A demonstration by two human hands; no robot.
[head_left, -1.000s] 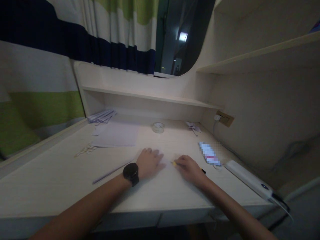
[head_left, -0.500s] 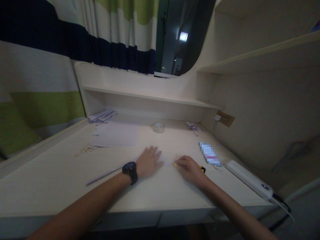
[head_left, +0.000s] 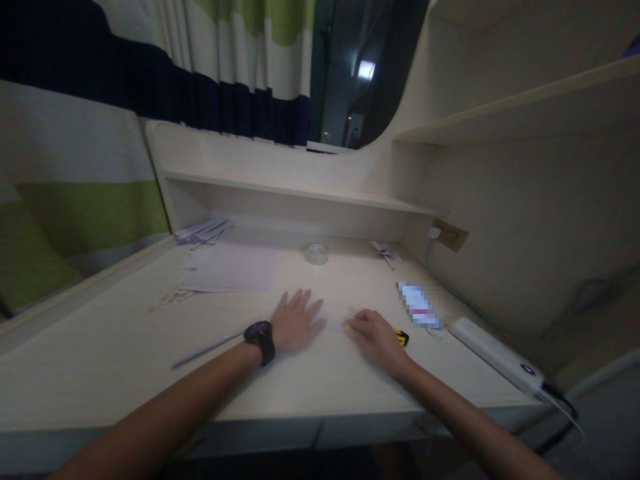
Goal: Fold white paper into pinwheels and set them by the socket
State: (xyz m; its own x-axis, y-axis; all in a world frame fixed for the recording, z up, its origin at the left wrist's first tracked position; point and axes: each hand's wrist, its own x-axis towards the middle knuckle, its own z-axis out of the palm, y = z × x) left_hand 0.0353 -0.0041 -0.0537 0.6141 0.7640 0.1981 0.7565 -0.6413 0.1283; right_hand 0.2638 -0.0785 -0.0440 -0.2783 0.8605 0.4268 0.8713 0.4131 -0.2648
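Observation:
My left hand (head_left: 299, 322), with a dark watch (head_left: 260, 340) on its wrist, lies flat on the desk, fingers spread. Between the hands a pale slip of paper (head_left: 333, 322) rests on the desk, its edges hard to make out. A yellow-and-black utility knife (head_left: 401, 337) is gripped in my right hand (head_left: 373, 339). Its rear end sticks out behind the palm and a bit of yellow shows at the fingertips; the blade cannot be seen. Left of the watch lies a thin, whitish rolled paper stick (head_left: 207, 350), its right end hidden by the wrist.
Beyond the hands sit a clear tape roll (head_left: 316, 254) and a paper pinwheel (head_left: 385, 251). Paper sheets (head_left: 233, 267), folded strips (head_left: 203, 231) and thin pale pieces (head_left: 173, 297) lie at left. A phone (head_left: 419, 305) and a white power strip (head_left: 495, 357) are at right.
The right hand has shifted very slightly left along the pale slip with the knife still in it. My left hand stays flat in nearly the same place.

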